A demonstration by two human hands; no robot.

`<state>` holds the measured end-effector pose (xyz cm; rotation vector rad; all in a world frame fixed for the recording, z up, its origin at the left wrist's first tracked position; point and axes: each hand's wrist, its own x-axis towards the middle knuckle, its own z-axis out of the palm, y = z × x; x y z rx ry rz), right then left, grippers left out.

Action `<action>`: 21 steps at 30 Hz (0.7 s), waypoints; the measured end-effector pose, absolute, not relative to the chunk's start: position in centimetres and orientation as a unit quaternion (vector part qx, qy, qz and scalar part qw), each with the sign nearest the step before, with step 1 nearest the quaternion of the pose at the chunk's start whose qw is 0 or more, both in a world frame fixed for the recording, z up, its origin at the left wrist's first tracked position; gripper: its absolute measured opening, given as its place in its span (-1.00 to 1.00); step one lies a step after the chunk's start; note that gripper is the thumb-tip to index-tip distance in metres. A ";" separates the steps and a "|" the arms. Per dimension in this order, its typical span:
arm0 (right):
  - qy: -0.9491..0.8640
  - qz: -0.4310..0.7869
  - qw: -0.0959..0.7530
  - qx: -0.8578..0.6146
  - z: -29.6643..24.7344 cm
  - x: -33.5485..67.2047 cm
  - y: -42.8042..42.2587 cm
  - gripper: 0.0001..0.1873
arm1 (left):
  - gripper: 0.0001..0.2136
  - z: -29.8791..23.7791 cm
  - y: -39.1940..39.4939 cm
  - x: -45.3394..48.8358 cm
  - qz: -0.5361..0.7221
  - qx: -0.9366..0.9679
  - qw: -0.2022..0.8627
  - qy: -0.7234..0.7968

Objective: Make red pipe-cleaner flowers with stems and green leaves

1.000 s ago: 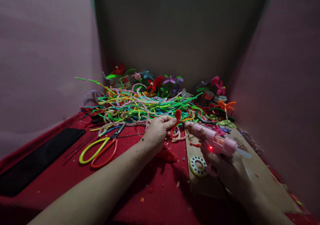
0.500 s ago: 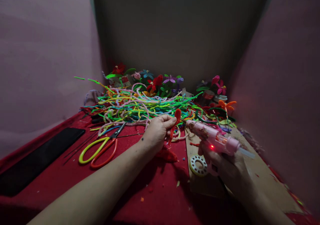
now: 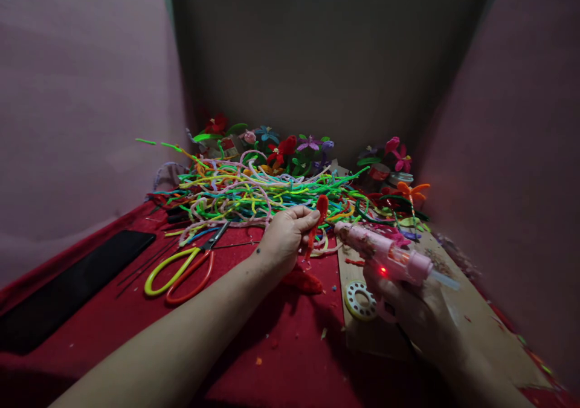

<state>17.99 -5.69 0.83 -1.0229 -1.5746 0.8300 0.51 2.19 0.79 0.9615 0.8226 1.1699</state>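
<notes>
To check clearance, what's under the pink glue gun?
Below the pink glue gun is the right hand gripping it; beneath both, a cardboard sheet with a white reel on it. Both hide part of the sheet; anything there is unseen.

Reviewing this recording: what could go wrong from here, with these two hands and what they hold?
Burn: the pink plastic glue gun in the right hand shows a lit red light and points toward the left hand; if it is hot, a slip might burn the fingers pinching the fuzzy red strip.

Stray glue: its tip appears close to the heap of multicoloured fuzzy stems, so a drip could stick some together.
</notes>
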 end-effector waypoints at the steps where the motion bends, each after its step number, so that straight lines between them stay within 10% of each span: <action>1: -0.653 0.356 0.510 -0.432 0.7 18.1 -5.7 -0.63 | -0.82 0.8 2.2 0.5 0.515 0.425 0.651 0.361; 21: -0.648 0.408 0.479 -0.430 0.5 18.2 -6.0 -0.49 | -0.84 0.8 2.2 0.6 0.517 0.423 0.657 0.349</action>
